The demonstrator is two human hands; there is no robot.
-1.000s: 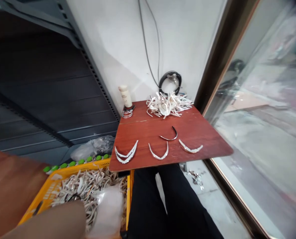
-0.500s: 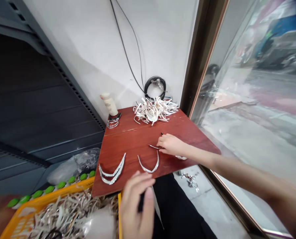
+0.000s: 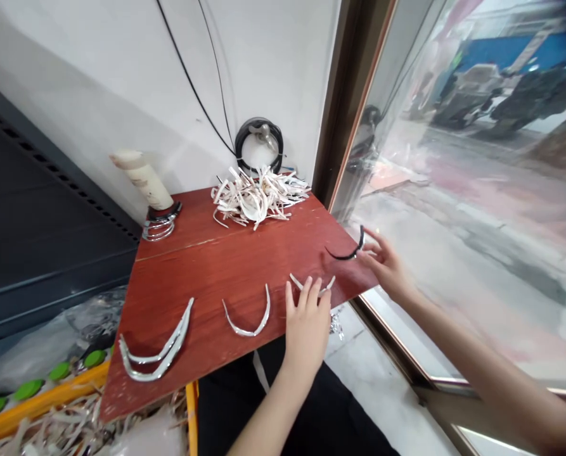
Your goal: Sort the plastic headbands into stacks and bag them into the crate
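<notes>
Pinched in my right hand (image 3: 386, 263) is a thin curved black strip (image 3: 344, 256), held near the table's right edge. My left hand (image 3: 307, 320) lies palm down with its fingers spread over a curved silver strip (image 3: 329, 284), whose middle is covered by the fingers. To the left, a U-shaped silver strip (image 3: 247, 332) rests on the red-brown table (image 3: 197, 266). Farther left, two larger silver curved strips (image 3: 152, 375) lie one inside the other.
At the back are a pile of white strips (image 3: 258, 199), a black cable coil (image 3: 279, 142) and a pale bottle (image 3: 149, 183) above stacked rings (image 3: 159, 229). A yellow crate (image 3: 192, 411) of strips stands below left. A glass pane (image 3: 406, 209) borders the right.
My right hand has moved right and lifted the black strip. My left hand has come from the table's front edge onto the silver strip at right. The view has shifted.
</notes>
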